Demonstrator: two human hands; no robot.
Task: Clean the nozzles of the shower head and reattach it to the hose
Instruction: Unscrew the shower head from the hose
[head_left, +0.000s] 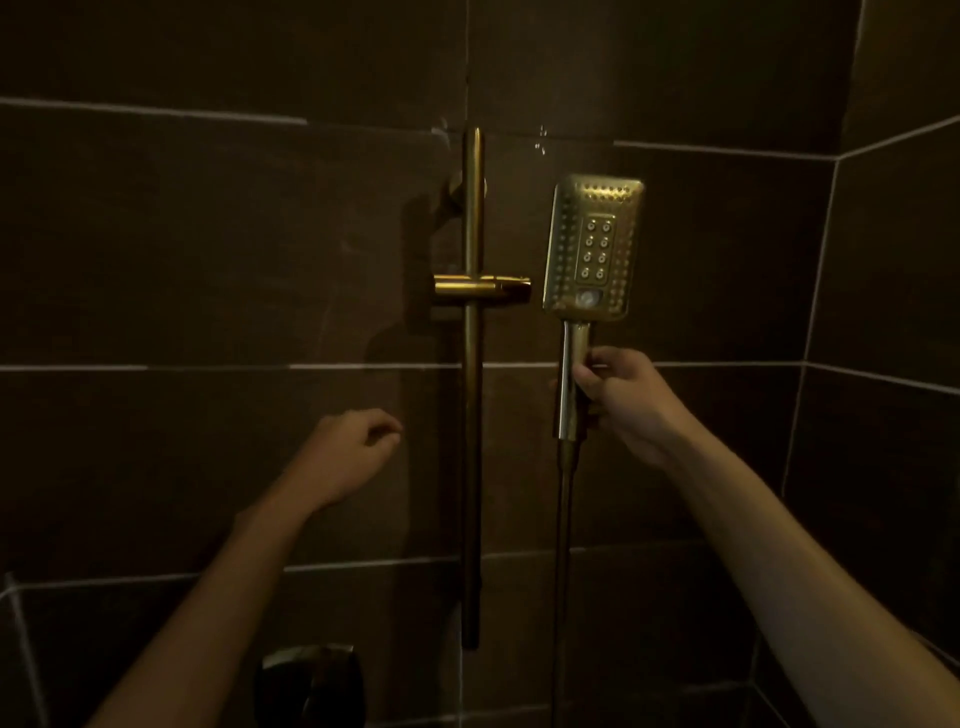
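Your two bare forearms reach up from the bottom corners of the frame toward a dark tiled wall (208, 270). At left of centre, your left hand (347, 452) hangs free beside the wall, its grip loosely curled and holding nothing. Low in the frame, a dark fitting (306, 680) sits too dim to make out. Centre frame, a brass slide rail (471, 389) runs upright, with a brass bracket (483, 289) across it. Just right of the rail, the shower head (592, 247) stands upright in the upper middle, nozzle face toward you, apart from the bracket. Your right hand (626, 400) has its grip wrapped round the handle, and the hose (561, 571) drops straight down from the handle's foot.
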